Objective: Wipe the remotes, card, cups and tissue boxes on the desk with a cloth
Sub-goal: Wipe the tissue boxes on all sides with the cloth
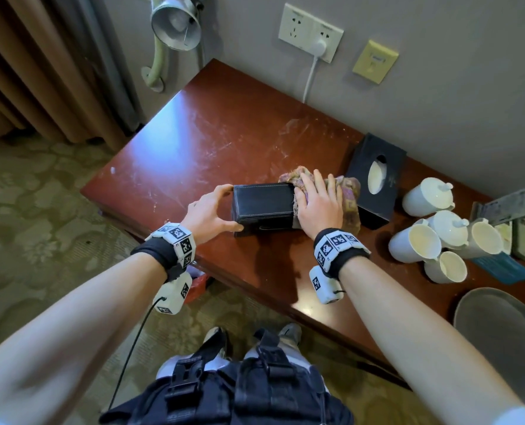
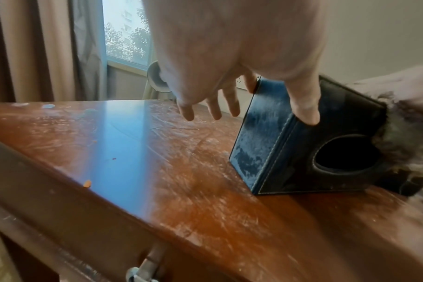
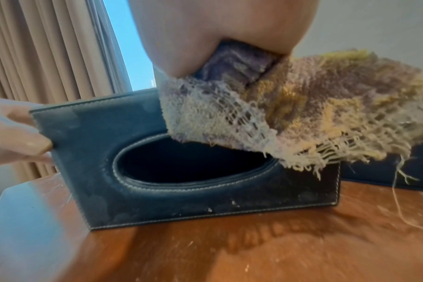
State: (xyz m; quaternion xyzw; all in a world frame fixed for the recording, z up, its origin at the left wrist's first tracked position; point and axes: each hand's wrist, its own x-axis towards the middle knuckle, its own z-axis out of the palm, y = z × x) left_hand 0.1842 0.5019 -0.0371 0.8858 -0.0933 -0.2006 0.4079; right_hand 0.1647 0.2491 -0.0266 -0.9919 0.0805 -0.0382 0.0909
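Note:
A black leather tissue box (image 1: 264,207) lies on its side on the red-brown desk (image 1: 209,133), its oval opening (image 3: 193,164) facing me and dark inside. My left hand (image 1: 232,207) grips its left end, thumb (image 2: 304,106) on the near face and fingers over the far edge. My right hand (image 1: 316,197) lies flat on a frayed purple-and-yellow cloth (image 1: 348,194), pressing it against the box's right end. The cloth (image 3: 278,114) hangs over the box's upper right corner. A second black tissue box (image 1: 374,179) stands just right of the cloth. Several white cups (image 1: 417,240) cluster further right.
A teal card (image 1: 506,268) and dark flat items (image 1: 524,237) lie beyond the cups. A grey round tray (image 1: 500,320) sits at the near right edge. A white cable (image 1: 311,78) drops from the wall socket. The desk's left half is bare, scuffed wood.

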